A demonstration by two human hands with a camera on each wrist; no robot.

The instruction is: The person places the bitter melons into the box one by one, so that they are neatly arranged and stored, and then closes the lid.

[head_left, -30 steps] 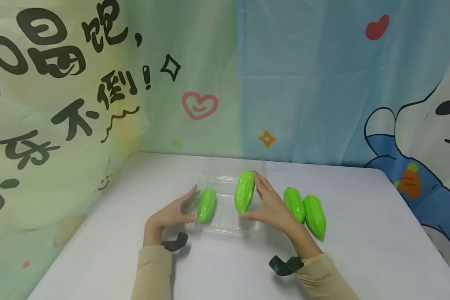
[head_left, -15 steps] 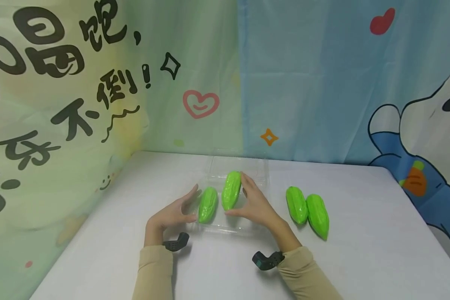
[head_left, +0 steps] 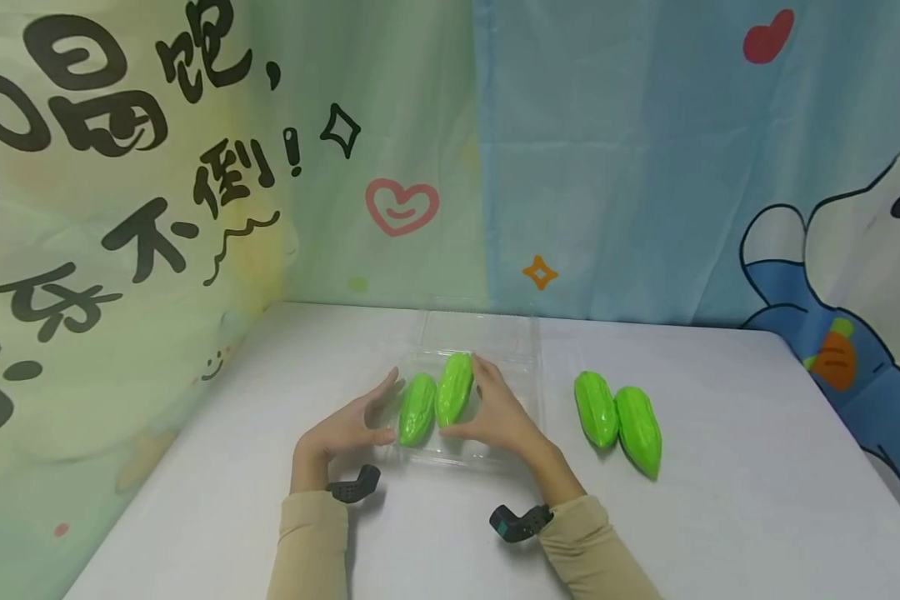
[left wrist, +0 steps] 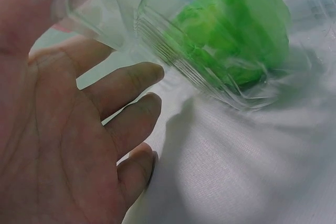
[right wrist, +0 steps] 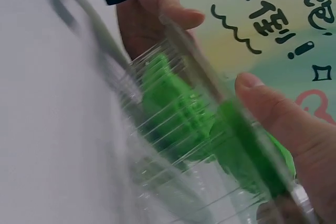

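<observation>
A clear plastic box [head_left: 506, 400] stands open on the table, its lid [head_left: 480, 333] folded back. One glossy green ridged vegetable, like a bitter melon [head_left: 417, 408], lies along the box's left side. Just right of it, my right hand [head_left: 498, 421] grips a second green vegetable [head_left: 453, 387] between thumb and fingers, low within the box. My left hand [head_left: 341, 433] rests at the box's left wall with thumb and fingers spread. In the left wrist view its loose fingers [left wrist: 131, 80] lie beside the ridged plastic wall [left wrist: 168, 51].
To the right of the box, two more green vegetables [head_left: 596, 408] [head_left: 639, 432] lie side by side on the white table [head_left: 720, 483]. A printed curtain [head_left: 592, 167] hangs behind and along the left. Each wrist wears a black camera band [head_left: 521, 523].
My right hand has carried the green vegetable leftward and down, beside the one in the box. The left hand has stayed at the box's left wall.
</observation>
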